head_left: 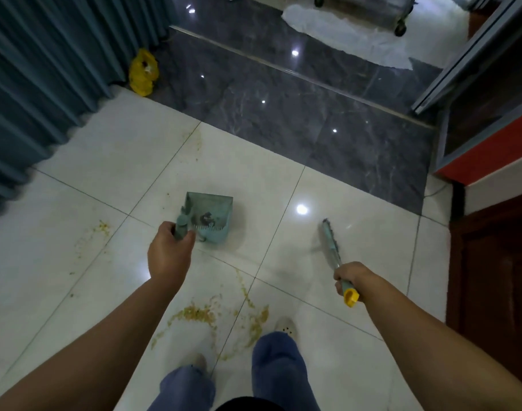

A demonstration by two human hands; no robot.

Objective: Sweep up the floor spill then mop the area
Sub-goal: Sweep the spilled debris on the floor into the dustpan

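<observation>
Gripping the dustpan [215,209] in a curled left hand [170,250] and the broom [331,241] in a clenched right hand [350,277], both held beyond the spill [197,314] strewn crosswise at the feet [286,327], nearer the left.

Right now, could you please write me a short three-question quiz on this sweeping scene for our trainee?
1. What does the left hand grip? A) the dustpan B) a mop C) a bucket
2. True or false: the yellowish spill by the shoes has already been swept up.
3. Fill in: the right hand grips the broom near its ____ end cap.

Key: 1 A; 2 false, the spill lies on the tiles; 3 yellow.
</observation>
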